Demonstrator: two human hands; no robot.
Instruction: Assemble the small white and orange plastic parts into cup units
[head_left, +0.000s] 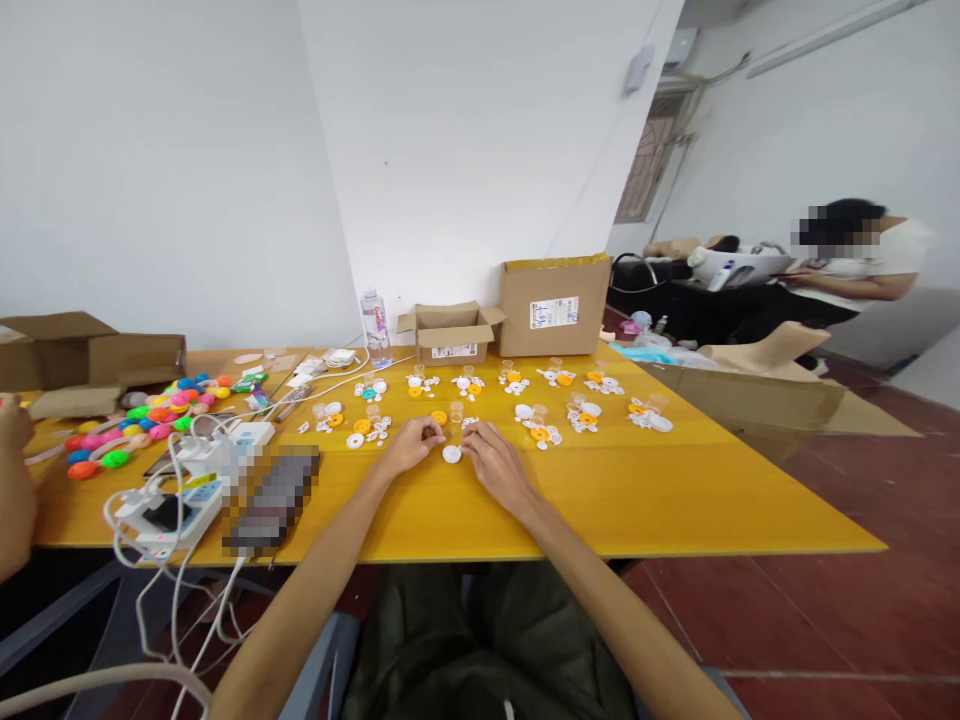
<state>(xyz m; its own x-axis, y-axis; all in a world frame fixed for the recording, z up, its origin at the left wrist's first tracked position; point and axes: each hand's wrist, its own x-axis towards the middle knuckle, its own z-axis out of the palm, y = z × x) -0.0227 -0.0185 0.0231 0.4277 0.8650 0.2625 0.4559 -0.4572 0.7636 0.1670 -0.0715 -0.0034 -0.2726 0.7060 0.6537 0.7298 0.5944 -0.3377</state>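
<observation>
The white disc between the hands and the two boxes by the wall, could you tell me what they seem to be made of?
The white disc looks like moulded plastic: smooth, evenly white, though too small to be sure. The small box and large box look like plain brown corrugated cardboard, matte, with folded flaps and white labels.

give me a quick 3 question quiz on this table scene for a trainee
1. True or false: the small white disc lies on the table between the left hand and the right hand.
2. What stands nearest the water bottle? A) small open box B) coloured balls C) power strip
3. Fill in: the piles of small parts ahead of the hands are mostly white and ____.

Key: 1 true; 2 A; 3 orange.
</observation>
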